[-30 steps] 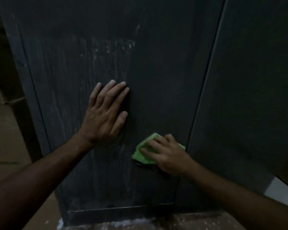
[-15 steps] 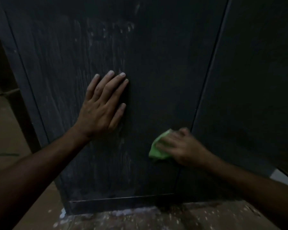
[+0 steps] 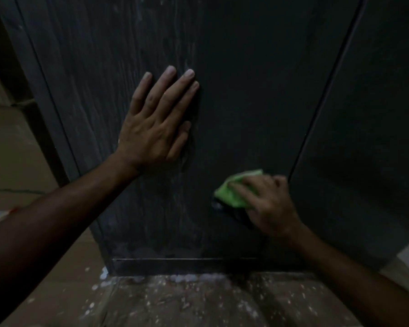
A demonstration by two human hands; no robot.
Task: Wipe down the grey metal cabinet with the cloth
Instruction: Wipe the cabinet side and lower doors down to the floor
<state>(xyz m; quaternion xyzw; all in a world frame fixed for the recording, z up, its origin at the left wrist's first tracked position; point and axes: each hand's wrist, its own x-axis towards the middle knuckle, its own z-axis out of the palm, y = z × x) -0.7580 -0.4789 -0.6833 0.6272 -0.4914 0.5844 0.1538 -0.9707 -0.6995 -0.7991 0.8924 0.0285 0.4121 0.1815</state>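
1. Here the grey metal cabinet [image 3: 246, 90] fills most of the view, its dark front panel streaked with pale vertical smears on the left half.
2. The left hand [image 3: 156, 123] lies flat against that panel, fingers straight and close together, pointing up, holding nothing.
3. The right hand [image 3: 269, 204] sits lower and to the right, fingers bent over a green cloth [image 3: 232, 192] and pressing it to the panel.
4. The cloth is bunched, with its left part showing past the fingers; the rest is hidden under the hand. It lies on the lower right of the panel, just left of the seam.
5. A thin dark seam [image 3: 316, 119] runs slantwise down the cabinet just right of the right hand, dividing the front panel from a second panel.
6. A narrow strip [image 3: 187, 266] crosses the foot of the cabinet, under a fine pale line.
7. The floor [image 3: 198, 303] near the cabinet is brown and dotted with whitish specks, thicker along the cabinet's base.
8. At far left stands a tan cardboard box [image 3: 10, 149] with a green mark at its edge.
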